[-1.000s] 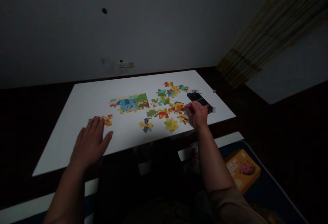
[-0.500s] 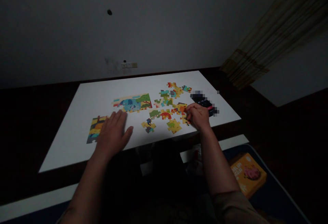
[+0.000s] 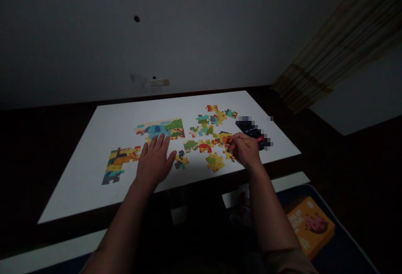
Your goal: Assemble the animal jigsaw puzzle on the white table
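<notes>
Puzzle pieces (image 3: 205, 147) lie face-up on the table (image 3: 84, 148), presumably so their pictures read, left hand (image 3: 156, 157) flat, spread at the elephant section (image 3: 158, 130), right hand (image 3: 246, 150) narrow by loose ones, whether gripping any I can't tell.

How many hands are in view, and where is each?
2. The left hand is spread, its fingertips over the lower edge of the elephant puzzle section. The right hand is at the scattered puzzle pieces, partly covering the phone. Neither is hidden.
</notes>
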Demonstrator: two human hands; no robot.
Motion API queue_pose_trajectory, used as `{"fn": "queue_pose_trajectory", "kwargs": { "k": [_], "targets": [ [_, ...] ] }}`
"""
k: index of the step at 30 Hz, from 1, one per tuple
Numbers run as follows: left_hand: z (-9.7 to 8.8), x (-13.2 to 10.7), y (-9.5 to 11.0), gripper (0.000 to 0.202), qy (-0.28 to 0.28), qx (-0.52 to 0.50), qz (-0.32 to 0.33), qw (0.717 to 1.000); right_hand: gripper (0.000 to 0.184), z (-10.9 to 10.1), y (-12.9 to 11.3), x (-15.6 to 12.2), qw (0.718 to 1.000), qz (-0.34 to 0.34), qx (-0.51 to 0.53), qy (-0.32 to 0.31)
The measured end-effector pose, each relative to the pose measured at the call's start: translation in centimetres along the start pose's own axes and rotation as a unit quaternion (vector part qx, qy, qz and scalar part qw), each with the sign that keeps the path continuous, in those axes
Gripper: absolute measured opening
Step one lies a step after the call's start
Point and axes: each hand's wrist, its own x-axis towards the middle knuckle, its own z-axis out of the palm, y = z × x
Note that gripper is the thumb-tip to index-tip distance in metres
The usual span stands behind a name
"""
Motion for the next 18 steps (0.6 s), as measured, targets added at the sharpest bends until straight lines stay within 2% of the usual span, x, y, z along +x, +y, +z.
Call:
{"fn": "queue_pose_trajectory", "kwargs": {
  "k": [4,13,18],
  "targets": [
    [0.02,-0.01,0.18,0.059,0.0,-0.007,-0.003,1.0,0.044,-0.01,-0.33,0.02,1.0,0.015,0.013,-0.011],
    [0.2,-0.1,0.18,0.062,0.001,0.005,0.003,1.0,0.044,-0.06,-0.55,0.41,0.999,-0.029,0.005,-0.014],
    [-0.5,-0.05,0.34,0.056,0.009,0.003,0.018,1.0,0.045,-0.05,-0.89,0.37,1.0,-0.026,-0.001,-0.017]
  ]
}}
